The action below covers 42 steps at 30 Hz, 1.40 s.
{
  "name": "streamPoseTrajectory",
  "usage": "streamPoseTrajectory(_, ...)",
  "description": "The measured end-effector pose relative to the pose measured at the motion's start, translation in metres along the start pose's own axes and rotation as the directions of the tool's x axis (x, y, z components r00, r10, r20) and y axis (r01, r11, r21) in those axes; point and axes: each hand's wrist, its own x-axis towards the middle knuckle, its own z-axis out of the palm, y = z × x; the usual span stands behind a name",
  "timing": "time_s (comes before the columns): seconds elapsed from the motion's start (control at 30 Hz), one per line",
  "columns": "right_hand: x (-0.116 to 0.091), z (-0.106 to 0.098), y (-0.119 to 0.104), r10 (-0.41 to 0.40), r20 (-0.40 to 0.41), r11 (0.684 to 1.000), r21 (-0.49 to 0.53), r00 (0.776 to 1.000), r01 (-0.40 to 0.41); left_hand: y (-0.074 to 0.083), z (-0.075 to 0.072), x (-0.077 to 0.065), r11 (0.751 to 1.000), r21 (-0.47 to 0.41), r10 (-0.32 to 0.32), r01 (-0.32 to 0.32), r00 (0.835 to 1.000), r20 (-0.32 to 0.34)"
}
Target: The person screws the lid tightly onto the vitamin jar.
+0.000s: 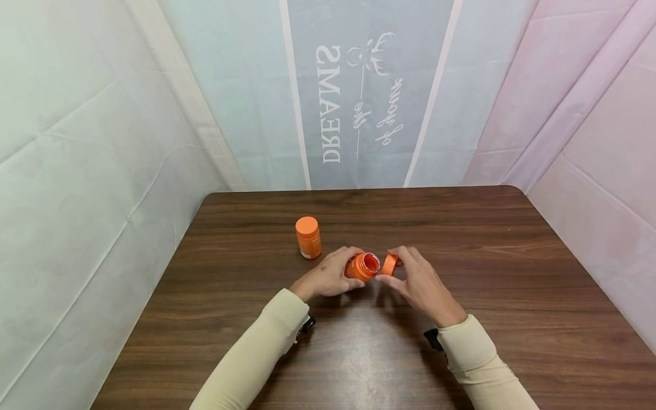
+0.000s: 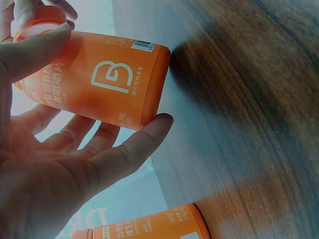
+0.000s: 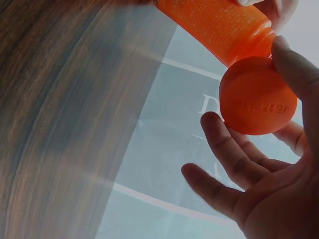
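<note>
An orange bottle (image 1: 360,268) with a printed label is gripped in my left hand (image 1: 331,275), thumb on one side and fingers on the other. Its mouth is uncovered and tilts toward the right. Just beside that mouth, my right hand (image 1: 421,280) pinches a round orange cap (image 1: 390,264) between thumb and fingers. In the right wrist view the cap's (image 3: 258,95) flat top with raised lettering faces the camera, close to the bottle's neck (image 3: 251,45). In the left wrist view the bottle's label (image 2: 107,74) shows a large white letter and a barcode.
A second orange bottle (image 1: 308,238), capped, stands upright on the dark wooden table (image 1: 246,228), behind and left of my left hand. Past the table's far edge hangs a printed cloth (image 1: 369,114), with pale cloth walls on both sides.
</note>
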Motion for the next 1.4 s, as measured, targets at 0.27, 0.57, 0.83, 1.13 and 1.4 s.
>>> streamPoseTrajectory(0.27,0.001,0.002,-0.002,-0.041,-0.012,0.999,0.002,0.999,0.041,-0.001,0.001,-0.001,1.0,0.001,0.008,-0.008,1.0,-0.001)
streamPoseTrajectory(0.57,0.002,0.002,-0.005,-0.044,-0.001,0.999,0.009,0.999,0.044,-0.002,0.001,-0.001,1.0,-0.002,0.009,-0.009,1.0,0.007)
streamPoseTrajectory(0.83,0.004,0.003,-0.008,-0.06,0.025,0.998,0.001,0.998,0.06,-0.002,0.002,0.0,0.999,0.009,0.04,-0.04,0.999,-0.001)
streamPoseTrajectory(1.13,0.01,0.0,-0.011,-0.111,0.02,0.993,0.033,0.994,0.11,0.001,-0.001,0.0,0.999,0.017,0.041,-0.041,0.999,-0.001)
streamPoseTrajectory(1.4,0.015,-0.002,-0.015,-0.158,0.041,0.987,0.032,0.987,0.156,0.002,-0.004,0.001,0.999,-0.005,0.044,-0.044,0.999,0.013)
